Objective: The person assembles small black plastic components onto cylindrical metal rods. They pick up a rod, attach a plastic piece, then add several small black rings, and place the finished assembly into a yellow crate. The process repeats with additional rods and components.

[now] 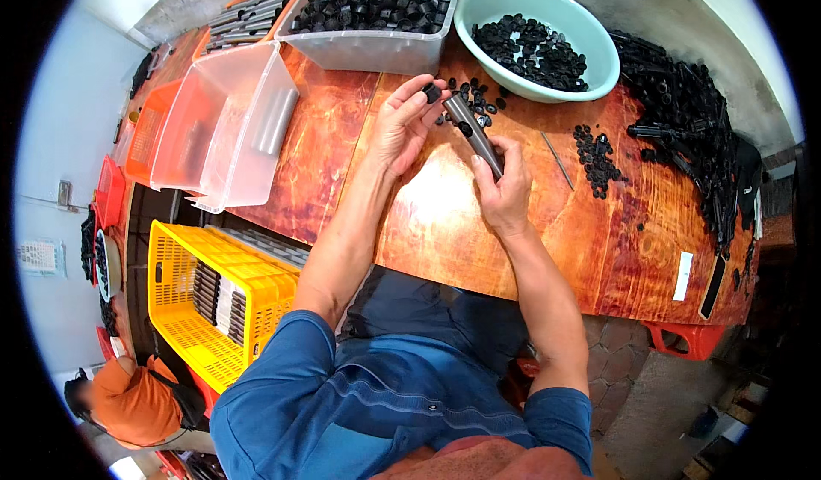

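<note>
Between the fingertips of my left hand [402, 129] is a small black cap [432, 93], held beside the upper end of a dark metal tube. My right hand [505, 185] is wrapped round the lower part of that tube [469, 125], which tilts up toward the left and shows a dark oval opening in its side. Behind the tube, several small black round pieces [481, 95] lie loose on the reddish-brown wooden table [428, 215]. To the right of my right hand rests a thin metal rod [558, 162], close to a cluster of little black parts [597, 159].
A clear bin [368, 50] of black caps and a pale green basin [603, 61] of black discs stand at the back. Black parts [684, 112] are heaped right. An open clear bin [227, 129] and a yellow crate [214, 292] are left; a person in orange [132, 399] is lower left.
</note>
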Tool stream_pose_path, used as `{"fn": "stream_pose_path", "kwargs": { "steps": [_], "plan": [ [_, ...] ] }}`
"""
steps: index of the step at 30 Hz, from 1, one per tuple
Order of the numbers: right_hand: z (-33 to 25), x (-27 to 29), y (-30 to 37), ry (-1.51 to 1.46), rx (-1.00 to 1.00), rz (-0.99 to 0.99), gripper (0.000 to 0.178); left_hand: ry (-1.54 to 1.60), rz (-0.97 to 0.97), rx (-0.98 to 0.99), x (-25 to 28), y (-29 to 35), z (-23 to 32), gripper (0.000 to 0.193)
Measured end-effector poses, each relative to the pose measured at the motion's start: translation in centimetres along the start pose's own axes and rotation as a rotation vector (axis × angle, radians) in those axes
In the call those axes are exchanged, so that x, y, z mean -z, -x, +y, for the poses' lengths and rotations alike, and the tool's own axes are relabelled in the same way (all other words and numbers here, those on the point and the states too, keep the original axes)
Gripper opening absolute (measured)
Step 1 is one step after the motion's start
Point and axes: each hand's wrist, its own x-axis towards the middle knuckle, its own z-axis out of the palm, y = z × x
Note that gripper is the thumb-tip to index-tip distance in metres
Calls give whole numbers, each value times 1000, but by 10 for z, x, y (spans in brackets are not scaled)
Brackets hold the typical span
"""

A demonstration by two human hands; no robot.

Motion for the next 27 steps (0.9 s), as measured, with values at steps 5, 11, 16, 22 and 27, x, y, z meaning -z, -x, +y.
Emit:
{"fn": "stream_pose_path", "kwargs": {
  "steps": [5, 11, 16, 22, 27],
  "plan": [
    [-1, 1, 2, 18, -15, -9, 28, -54, -8, -26, -4, 5, 5, 33],
    [1, -1, 1, -8, 12, 11, 29, -94, -7, -29, -10, 6, 7, 39],
    [-1, 1, 0, 15, 20, 3, 29, 48, 91, -5, -1, 4, 5, 40],
    [0, 2, 0, 30, 42, -10, 29, 22, 108, 10, -3, 2, 5, 38],
    [-2, 2, 1, 42, 48, -14, 28, -54, 65, 3, -13, 5, 8, 38]
  ]
}}
